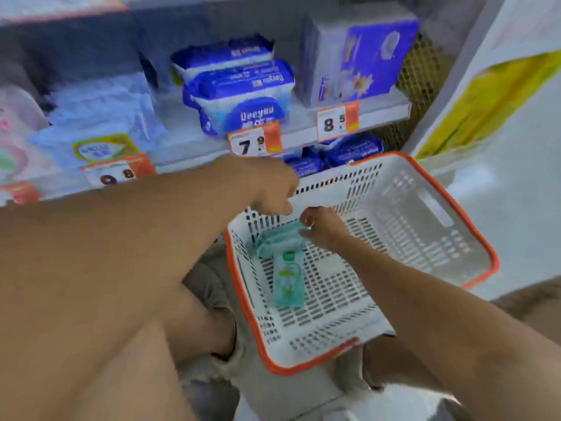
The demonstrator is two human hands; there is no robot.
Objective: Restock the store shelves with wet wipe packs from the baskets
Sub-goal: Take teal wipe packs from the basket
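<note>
Head view: store shelf (303, 133) with price tags (255, 142), blue wipe packs (243, 95). White orange-rimmed basket (425, 183) on lap holds teal wet wipe pack (287, 268). Right hand (321, 227) pinches its top; left hand (270, 189) grips basket wall.

White basket (403, 226) showing an orange rim and walls patterned with dark slots. Lying in its near-left corner, a teal wet wipe pack (287, 270) bearing a green label. Sitting on the grey shelf (303, 133), blue-and-white packs (243, 95) with white lettering and a purple-blue box (358, 56). Hanging along the shelf edge, white-and-orange price tags (254, 141) carrying black digits.
</note>
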